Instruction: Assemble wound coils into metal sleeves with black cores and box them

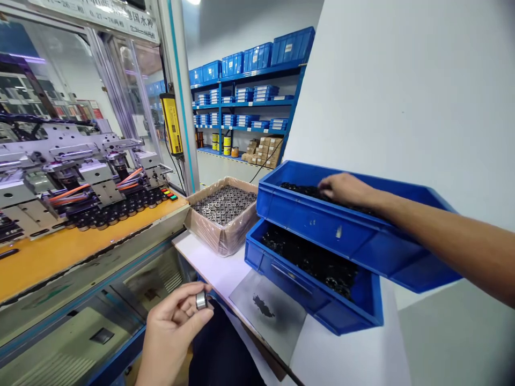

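My left hand (173, 327) is closed in a pinch around a small silver metal ring-shaped part (201, 301), held between thumb and fingers at the lower middle. My right hand (346, 188) reaches into the upper blue bin (306, 206), its fingers curled down at small black parts (300, 188). Its fingertips are partly hidden, and I cannot make out what they grip. Below stands a second blue bin (289, 281) with more black parts (309, 258). Left of the bins, a plastic-lined cardboard box (221, 238) holds many small metal parts (227, 205).
A grey plate (277, 316) with a dark smudge lies on the white table (201, 252). At left, a machine (100, 174) stands over an orange worktop (120, 230) bearing a row of black round parts (116, 213). Blue shelves (257, 103) with bins and boxes stand behind.
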### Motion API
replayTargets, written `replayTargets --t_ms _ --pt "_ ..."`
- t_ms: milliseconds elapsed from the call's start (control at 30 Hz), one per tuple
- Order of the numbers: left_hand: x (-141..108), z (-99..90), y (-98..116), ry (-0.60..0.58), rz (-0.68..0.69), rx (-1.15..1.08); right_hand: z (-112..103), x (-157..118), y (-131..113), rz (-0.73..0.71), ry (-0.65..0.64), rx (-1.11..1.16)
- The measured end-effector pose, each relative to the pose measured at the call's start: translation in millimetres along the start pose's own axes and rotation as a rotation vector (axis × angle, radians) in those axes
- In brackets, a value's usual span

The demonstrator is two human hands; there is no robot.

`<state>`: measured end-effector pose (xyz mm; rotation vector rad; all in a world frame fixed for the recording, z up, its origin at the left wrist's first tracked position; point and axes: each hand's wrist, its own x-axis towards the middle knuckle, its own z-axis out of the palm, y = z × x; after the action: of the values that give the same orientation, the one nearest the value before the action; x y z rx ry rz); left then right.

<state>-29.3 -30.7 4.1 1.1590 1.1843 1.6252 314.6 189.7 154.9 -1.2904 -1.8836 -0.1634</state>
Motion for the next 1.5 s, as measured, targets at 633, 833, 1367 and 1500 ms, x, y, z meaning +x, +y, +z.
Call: replayTargets --t_ms 633,833,1367,1500 --pt "1.8 39.1 18.9 -0.094 0.057 0.015 91.2 -157.6 -135.3 -0.682 -0.09 0.939" --pt "1.6 46.2 13.2 -0.026 0.092 0.011 90.6 -155.1 -127.5 -0.719 -0.092 0.922" --pt "-6.9 35.3 -10.5 0.066 0.059 0.068 100.7 -148.0 -123.2 -1.02 0.315 0.534" --pt "-4.2 30.1 -7.0 0.059 0.236 0.252 99.6 -150.2 -123.8 -0.959 0.292 0.59"
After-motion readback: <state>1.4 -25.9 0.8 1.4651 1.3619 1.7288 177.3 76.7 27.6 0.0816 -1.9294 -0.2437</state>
